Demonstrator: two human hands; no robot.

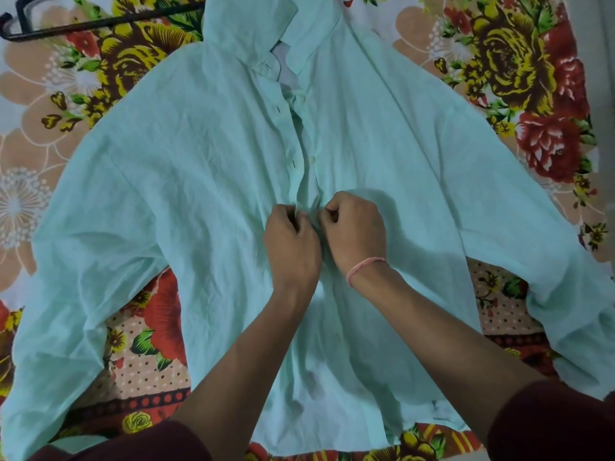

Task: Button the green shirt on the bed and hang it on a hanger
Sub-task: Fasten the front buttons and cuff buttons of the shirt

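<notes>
Buttoning mid-placket | left hand (pixel 293 241) and right hand (pixel 356 227) pinch green shirt (pixel 186 181) | next: button (pixel 312 158) at 12 o'clock.

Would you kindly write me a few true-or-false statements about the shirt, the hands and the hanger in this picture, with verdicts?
1. The left hand and the right hand both pinch the front opening of the green shirt. True.
2. The shirt is on the hanger. False: the hanger lies on the bed at the upper left and the shirt is spread flat.
3. A pink band circles the right wrist. True.
4. The bedsheet is plain white. False: it has a floral print.
5. The front is fastened up to the collar. False: above the hands it lies open, with a button undone.
</notes>
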